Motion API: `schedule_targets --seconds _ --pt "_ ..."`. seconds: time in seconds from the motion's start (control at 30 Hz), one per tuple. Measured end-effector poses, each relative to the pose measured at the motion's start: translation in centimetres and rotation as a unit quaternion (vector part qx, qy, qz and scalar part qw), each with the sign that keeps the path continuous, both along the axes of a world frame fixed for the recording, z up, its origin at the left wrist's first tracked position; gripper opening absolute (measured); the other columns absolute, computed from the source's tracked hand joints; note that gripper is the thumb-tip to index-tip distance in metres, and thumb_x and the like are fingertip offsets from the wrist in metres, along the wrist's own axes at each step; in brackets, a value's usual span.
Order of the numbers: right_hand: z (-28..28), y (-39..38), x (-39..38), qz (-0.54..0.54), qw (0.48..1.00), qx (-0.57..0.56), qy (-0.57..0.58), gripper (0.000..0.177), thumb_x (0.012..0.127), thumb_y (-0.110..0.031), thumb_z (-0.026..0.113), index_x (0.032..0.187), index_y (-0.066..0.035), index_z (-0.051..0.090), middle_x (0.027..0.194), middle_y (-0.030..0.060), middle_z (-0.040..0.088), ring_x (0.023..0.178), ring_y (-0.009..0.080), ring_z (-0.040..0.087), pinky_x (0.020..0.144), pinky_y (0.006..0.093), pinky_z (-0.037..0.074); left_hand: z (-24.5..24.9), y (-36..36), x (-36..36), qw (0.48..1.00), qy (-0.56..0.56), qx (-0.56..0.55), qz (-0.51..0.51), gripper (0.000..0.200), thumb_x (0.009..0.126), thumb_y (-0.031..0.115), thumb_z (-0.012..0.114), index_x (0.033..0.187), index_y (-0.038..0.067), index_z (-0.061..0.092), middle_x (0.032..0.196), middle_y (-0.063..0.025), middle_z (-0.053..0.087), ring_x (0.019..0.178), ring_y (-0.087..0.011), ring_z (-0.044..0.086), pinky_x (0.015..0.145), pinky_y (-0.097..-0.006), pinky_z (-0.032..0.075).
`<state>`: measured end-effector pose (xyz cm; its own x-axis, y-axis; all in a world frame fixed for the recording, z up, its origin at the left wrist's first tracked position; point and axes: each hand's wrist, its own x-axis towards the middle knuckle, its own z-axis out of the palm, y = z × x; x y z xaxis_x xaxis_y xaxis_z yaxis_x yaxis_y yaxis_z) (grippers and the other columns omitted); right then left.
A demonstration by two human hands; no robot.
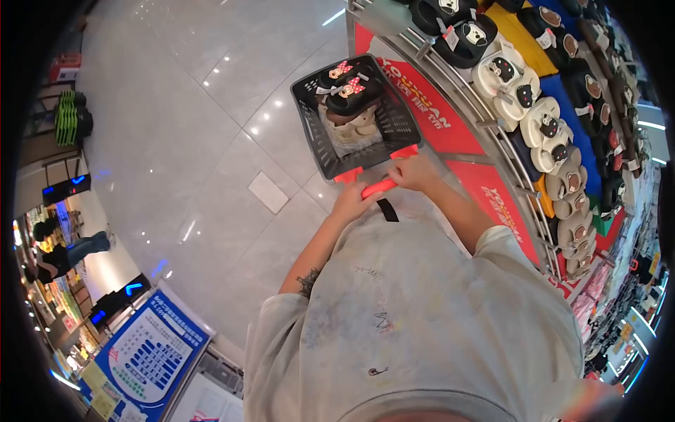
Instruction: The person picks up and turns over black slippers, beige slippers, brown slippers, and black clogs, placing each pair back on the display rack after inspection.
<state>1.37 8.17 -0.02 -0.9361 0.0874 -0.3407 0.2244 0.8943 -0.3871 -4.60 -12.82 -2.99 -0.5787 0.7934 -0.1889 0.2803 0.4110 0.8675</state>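
Two hands (354, 202), grip closed around red handle (380, 188); basket (395, 126), long axis forward, slightly leftward

Grips the red handle (380, 187) of a dark basket (306, 112) with the left hand (351, 201) and the right hand (413, 173), close together. Holds in it black slippers (357, 104) with red bows, above pale footwear (349, 131). Looks down on grey floor tiles (190, 141), with a red-fronted slipper rack (457, 141) along the right.
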Motion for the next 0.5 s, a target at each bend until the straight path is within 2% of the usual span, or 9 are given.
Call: schedule_targets --seconds 0.07,0.13,0.17,0.27,0.33,0.37,0.43,0.47,0.5 --pt "-0.5 -1.3 1.0 -0.023 0.999 -0.031 0.008 0.044 0.08 -0.046 0.05 0.063 -0.007 0.063 0.064 0.0144 0.062 0.064 0.0321 0.062 0.061 0.0454 0.048 0.2 -1.3 0.1 0.999 -0.007 -0.048 -0.022 0.042 0.084 0.038 0.058 0.076 -0.003 0.059 0.076 -0.0219 0.057 0.076 -0.0357 0.056 0.067 -0.0423 0.043" --pt "-1.2 -2.9 1.9 -0.065 0.996 -0.063 0.013 0.044 0.08 -0.046 0.05 0.065 -0.006 0.064 0.066 0.0147 0.062 0.065 0.0321 0.062 0.062 0.0455 0.048 -0.4 -2.3 0.4 0.988 -0.133 -0.065 0.034 0.045 0.089 0.038 0.052 0.073 -0.004 0.059 0.073 -0.0209 0.057 0.072 -0.0353 0.056 0.066 -0.0421 0.043" --pt "-1.6 -3.4 2.4 -0.065 0.995 -0.07 0.009 0.044 0.079 -0.046 0.051 0.065 -0.007 0.064 0.066 0.0148 0.062 0.066 0.0319 0.062 0.063 0.0452 0.048 -0.7 -3.2 0.9 0.988 -0.136 -0.077 0.018 0.045 0.089 0.038 0.052 0.073 -0.004 0.059 0.073 -0.0209 0.057 0.072 -0.0353 0.056 0.066 -0.0421 0.043" --pt "-2.4 -4.2 3.5 -0.069 0.997 -0.031 0.018 0.041 0.079 -0.044 0.052 0.065 -0.008 0.064 0.067 0.0127 0.062 0.065 0.0301 0.062 0.059 0.0436 0.047 -1.6 -3.4 -0.2 0.992 -0.07 -0.088 -0.06 0.047 0.092 0.037 0.047 0.073 -0.004 0.059 0.071 -0.0196 0.058 0.068 -0.0331 0.056 0.064 -0.0406 0.043" --pt "-2.3 -5.3 4.2 -0.066 0.998 0.004 0.023 0.038 0.08 -0.042 0.053 0.065 -0.009 0.063 0.068 0.0106 0.061 0.063 0.0284 0.061 0.056 0.0423 0.047 -1.2 -3.7 -1.3 0.967 -0.171 -0.134 -0.134 0.044 0.091 0.036 0.049 0.075 -0.004 0.061 0.071 -0.0178 0.059 0.064 -0.0267 0.056 0.061 -0.0368 0.043" --pt "-2.1 -5.7 4.6 -0.084 0.996 0.0 0.015 0.037 0.079 -0.042 0.054 0.065 -0.009 0.063 0.066 0.0108 0.062 0.063 0.0286 0.061 0.056 0.0423 0.047 -1.3 -3.7 -2.2 0.966 -0.165 -0.132 -0.147 0.044 0.091 0.036 0.049 0.075 -0.004 0.061 0.071 -0.0178 0.059 0.064 -0.0267 0.056 0.061 -0.0368 0.043" --pt "-1.4 -7.3 4.9 -0.12 0.993 -0.009 0.01 0.037 0.079 -0.042 0.054 0.066 -0.009 0.064 0.065 0.011 0.062 0.063 0.0288 0.061 0.056 0.0424 0.047 -1.7 -4.3 -3.3 0.946 -0.167 -0.086 -0.265 0.039 0.089 0.034 0.054 0.078 -0.003 0.061 0.074 -0.0159 0.061 0.064 -0.0199 0.056 0.058 -0.0332 0.043" --pt "-0.6 -7.7 5.0 -0.139 0.99 -0.012 -0.017 0.035 0.078 -0.041 0.054 0.065 -0.01 0.064 0.063 0.0109 0.062 0.062 0.0292 0.061 0.057 0.0423 0.048 -1.9 -4.7 -4.1 0.941 -0.159 -0.086 -0.287 0.039 0.089 0.034 0.054 0.078 -0.003 0.061 0.074 -0.0159 0.061 0.064 -0.0199 0.056 0.058 -0.0332 0.043" --pt "0.1 -8.6 5.0 -0.161 0.986 -0.016 -0.048 0.034 0.077 -0.041 0.054 0.065 -0.01 0.064 0.062 0.0107 0.062 0.061 0.0296 0.061 0.057 0.0422 0.048 -2.0 -5.4 -4.4 0.93 -0.21 -0.073 -0.291 0.037 0.088 0.034 0.056 0.081 -0.003 0.061 0.073 -0.0148 0.061 0.064 -0.0186 0.056 0.058 -0.0322 0.042"
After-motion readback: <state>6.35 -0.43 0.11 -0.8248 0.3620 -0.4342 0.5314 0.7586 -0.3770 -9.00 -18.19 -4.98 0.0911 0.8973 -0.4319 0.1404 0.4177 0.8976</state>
